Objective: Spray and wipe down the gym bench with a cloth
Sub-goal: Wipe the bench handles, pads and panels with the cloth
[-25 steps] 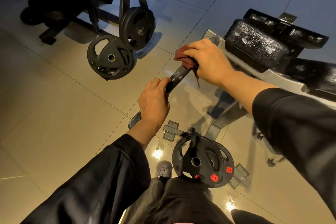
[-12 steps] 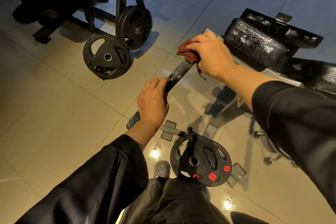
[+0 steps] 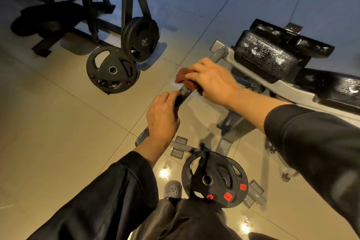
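Note:
A grey-framed gym bench (image 3: 288, 85) with black, wet-looking pads (image 3: 266, 56) stands at the right. A black handle bar (image 3: 184, 94) of the machine slants from lower left to upper right in the middle. My left hand (image 3: 162, 117) grips the lower part of this bar. My right hand (image 3: 209, 81) holds a dark red cloth (image 3: 182, 78) wrapped round the bar higher up, close to the grey frame bend (image 3: 219, 55). No spray bottle is in view.
Black weight plates (image 3: 214, 178) with red labels hang on a peg just below my hands. More plates (image 3: 112, 69) lean by a dark rack (image 3: 124, 6) at upper left. My grey shoe (image 3: 172, 189) stands on the glossy tiled floor (image 3: 58, 132).
My right hand with the cloth has slid a short way along the bar. My left hand keeps its grip on the lower part. The camera has shifted slightly.

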Available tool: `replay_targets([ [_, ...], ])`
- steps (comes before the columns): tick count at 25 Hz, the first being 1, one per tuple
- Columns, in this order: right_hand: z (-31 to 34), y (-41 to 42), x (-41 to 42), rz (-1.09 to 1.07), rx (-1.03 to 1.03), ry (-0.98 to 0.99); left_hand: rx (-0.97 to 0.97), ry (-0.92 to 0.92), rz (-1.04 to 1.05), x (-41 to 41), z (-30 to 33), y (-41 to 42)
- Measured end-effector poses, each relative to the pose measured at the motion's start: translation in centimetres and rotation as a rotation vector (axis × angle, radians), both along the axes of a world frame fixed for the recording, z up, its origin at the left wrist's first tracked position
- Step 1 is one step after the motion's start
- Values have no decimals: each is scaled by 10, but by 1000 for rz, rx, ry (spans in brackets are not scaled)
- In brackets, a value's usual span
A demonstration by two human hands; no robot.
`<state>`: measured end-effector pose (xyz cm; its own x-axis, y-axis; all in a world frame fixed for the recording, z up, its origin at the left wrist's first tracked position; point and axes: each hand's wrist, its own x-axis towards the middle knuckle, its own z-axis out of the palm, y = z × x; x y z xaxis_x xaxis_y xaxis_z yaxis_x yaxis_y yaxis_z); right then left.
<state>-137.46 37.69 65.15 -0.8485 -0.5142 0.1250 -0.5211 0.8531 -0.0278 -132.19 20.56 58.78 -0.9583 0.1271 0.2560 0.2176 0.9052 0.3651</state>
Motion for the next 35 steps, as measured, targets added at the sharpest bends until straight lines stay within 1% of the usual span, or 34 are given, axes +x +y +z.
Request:
replay_targets([
  [3,6,17,-19,-184,-23,27,30,10,3,0,1,0],
  [5,1,5,-10,-243,-57,24,47,16,-4,1,1,0],
  [8,-14,-25,20,-165,-124,15,48,18,13,1,1,0],
  [11,-24,-31,36,-85,-194,9,51,21,11,1,1,-1],
  [12,-24,-28,35,-66,-190,2,48,17,10,1,2,-1],
  [14,-13,-17,25,-51,-118,9,52,3,10,1,2,0],
  [16,-3,1,8,-104,-68,57,51,-23,12,1,2,1],
  [18,2,17,-6,-235,-93,87,69,-27,20,2,1,1],
  [20,0,11,-5,-306,-132,50,89,-23,26,2,0,2],
  [23,-4,-18,12,-332,-185,-36,92,-16,31,3,1,4],
  [25,-6,-25,24,-289,-228,-64,96,-28,42,3,3,6],
  [28,-16,-18,39,-102,-252,-53,104,-37,55,4,6,7],
  [30,-18,-11,34,-77,-297,-95,108,-17,60,5,7,6],
  [31,-14,-7,27,-114,-323,-100,108,-9,61,5,7,6],
  [33,-5,6,9,-241,-403,-17,107,-3,62,4,6,6],
  [35,0,22,-3,-348,-387,11,118,-8,66,4,6,7],
])
